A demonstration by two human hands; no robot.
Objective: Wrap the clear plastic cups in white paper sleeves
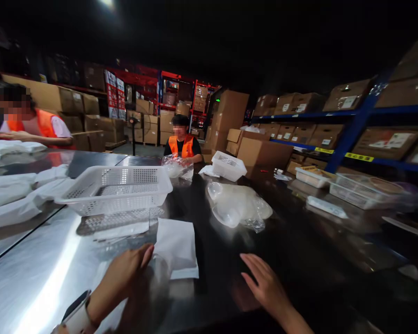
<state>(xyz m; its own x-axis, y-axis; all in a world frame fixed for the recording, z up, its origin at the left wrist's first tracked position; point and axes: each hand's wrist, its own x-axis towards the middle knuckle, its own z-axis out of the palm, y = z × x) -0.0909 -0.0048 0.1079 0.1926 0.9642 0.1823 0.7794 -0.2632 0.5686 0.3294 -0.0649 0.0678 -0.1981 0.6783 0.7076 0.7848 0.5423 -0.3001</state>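
My left hand [130,264], with a watch [75,306] on its wrist, is over the metal table at the left edge of a white folded pouch or sheet [176,246]. Its thumb lies close to that edge; I cannot tell whether they touch. The other fingers of this hand are mostly hidden and blurred. My right hand [264,283] hovers above the dark tabletop with fingers stretched out, nothing in them. Beyond it lies a clear plastic bag [238,204] of whitish, rounded translucent items.
A white perforated basket [116,188] stands at left, near white packages [16,197]. A smaller basket [229,166] sits farther back. Trays [365,189] line the right side, before shelves of cartons [386,139]. Two people in orange vests sit at the table [101,278].
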